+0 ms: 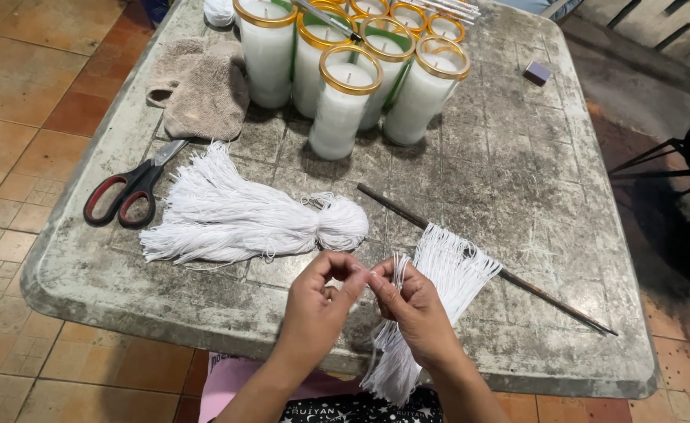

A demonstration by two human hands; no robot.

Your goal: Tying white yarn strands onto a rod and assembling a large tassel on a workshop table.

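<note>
Pinched between both sets of fingertips: a few thin white strands (398,270), held just above the near edge of the surface (517,196). Left hand (317,305) with thumb and forefinger closed tight on the strand ends, the other fingers curled under. Right hand (415,309) likewise closed, nipping the same strands from the other side while gripping the waist of a flat cut bundle of white string (447,274). Bundle fanned out toward the middle of the surface, its tail hanging over the near edge toward the lap.

Just left of the hands, lying flat: a fat hank of white string (243,215), knotted into a round head at its right end, loose ends spread toward the left edge. Not touched at the moment. Under the fanned bundle, a long thin dark rod (509,274), running diagonally toward the near right corner.

Red-handled scissors (129,192) near the left edge, blades closed. Beyond them, a beige cloth (204,90) crumpled near the far left corner. Cluster of tall glass candles (345,102) with gold rims at the far edge, white wax inside, wicks barely visible in a few. Small dark block (537,73) toward the far right corner.

By the look of it, early going: plenty cut, a few strands separated, most of the string still bundled.
</note>
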